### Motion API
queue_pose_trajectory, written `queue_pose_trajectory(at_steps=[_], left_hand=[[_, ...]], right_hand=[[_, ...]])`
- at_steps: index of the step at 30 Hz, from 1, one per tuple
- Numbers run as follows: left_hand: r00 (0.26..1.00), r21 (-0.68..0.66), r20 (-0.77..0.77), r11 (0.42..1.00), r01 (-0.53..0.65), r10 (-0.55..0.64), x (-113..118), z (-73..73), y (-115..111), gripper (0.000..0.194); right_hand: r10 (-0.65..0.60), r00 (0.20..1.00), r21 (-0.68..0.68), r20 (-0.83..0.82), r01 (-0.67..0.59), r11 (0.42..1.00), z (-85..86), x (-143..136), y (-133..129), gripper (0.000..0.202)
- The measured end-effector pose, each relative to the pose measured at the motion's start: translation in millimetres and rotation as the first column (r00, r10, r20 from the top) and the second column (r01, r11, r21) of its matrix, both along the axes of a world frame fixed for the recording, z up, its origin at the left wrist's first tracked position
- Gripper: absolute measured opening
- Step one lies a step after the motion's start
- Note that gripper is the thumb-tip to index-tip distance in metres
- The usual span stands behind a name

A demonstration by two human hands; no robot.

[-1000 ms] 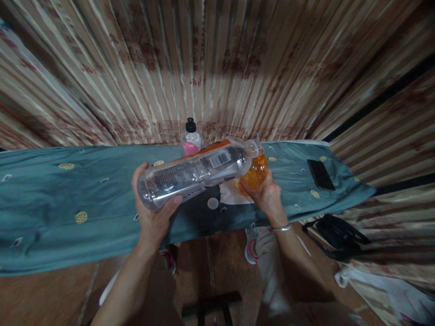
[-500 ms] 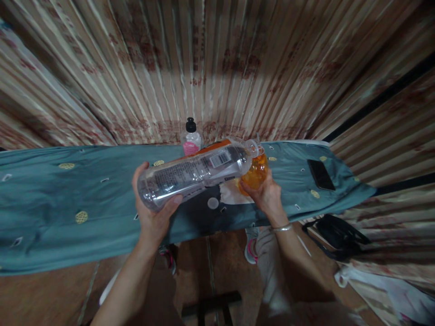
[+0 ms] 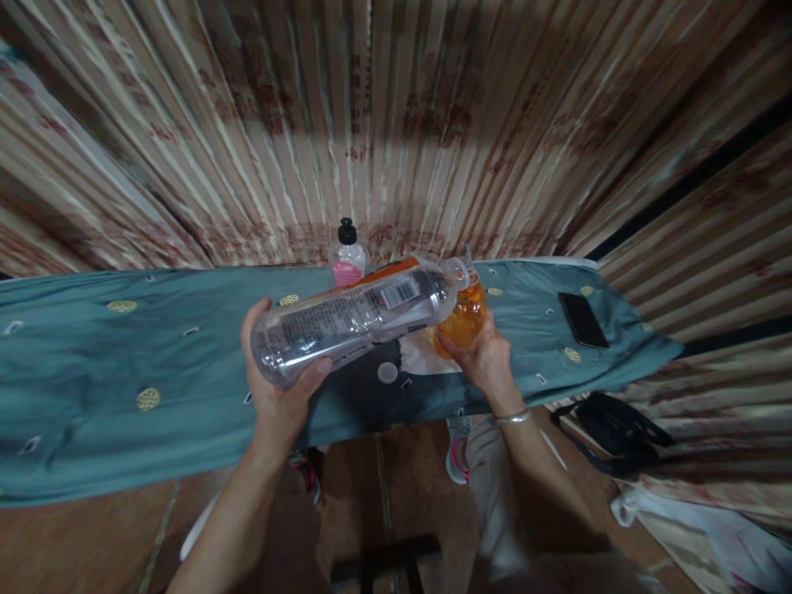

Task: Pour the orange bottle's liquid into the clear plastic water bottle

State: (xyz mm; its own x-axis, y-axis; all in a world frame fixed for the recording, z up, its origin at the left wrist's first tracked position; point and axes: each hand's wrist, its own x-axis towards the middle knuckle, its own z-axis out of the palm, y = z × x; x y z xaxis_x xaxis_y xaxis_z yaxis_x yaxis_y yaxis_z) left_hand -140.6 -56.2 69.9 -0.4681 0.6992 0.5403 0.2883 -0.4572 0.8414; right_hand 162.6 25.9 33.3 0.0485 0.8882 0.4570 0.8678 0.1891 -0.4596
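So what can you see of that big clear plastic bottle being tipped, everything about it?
The large clear plastic bottle with a printed label looks hard and glossy. Its label shows dark small print and a barcode, with an orange area along the upper edge. It lies tilted in the air above the teal patterned cloth, base in the left hand, uncapped neck at the mouth of the small bottle of orange liquid in the right hand. Whether the necks touch, I cannot tell.

Centre: large clear bottle (image 3: 352,322), tilted, base in left hand (image 3: 278,388); mouth at amber bottle (image 3: 463,318) in right hand (image 3: 486,355). Behind: black-capped bottle (image 3: 348,256). Right of frame: dark phone (image 3: 582,319) on teal-covered surface (image 3: 198,363).
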Motion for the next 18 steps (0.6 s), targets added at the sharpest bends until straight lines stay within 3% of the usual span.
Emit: queue_pose_trajectory(at_steps=[7, 18], left_hand=[[1.0, 0.045, 0.004, 0.999, 0.014, -0.014, -0.5, -1.2, 1.5, 0.089], [1.0, 0.018, -0.007, 1.0, -0.015, 0.015, 1.7, 4.0, 0.3, 0.091]], right_hand=[[-0.009, 1.0, -0.016, -0.001, 0.009, 1.0, 2.3, -2.4, -1.0, 0.104], [-0.014, 1.0, -0.014, 0.017, 0.015, 1.0, -0.1, -0.8, -0.7, 0.094]])
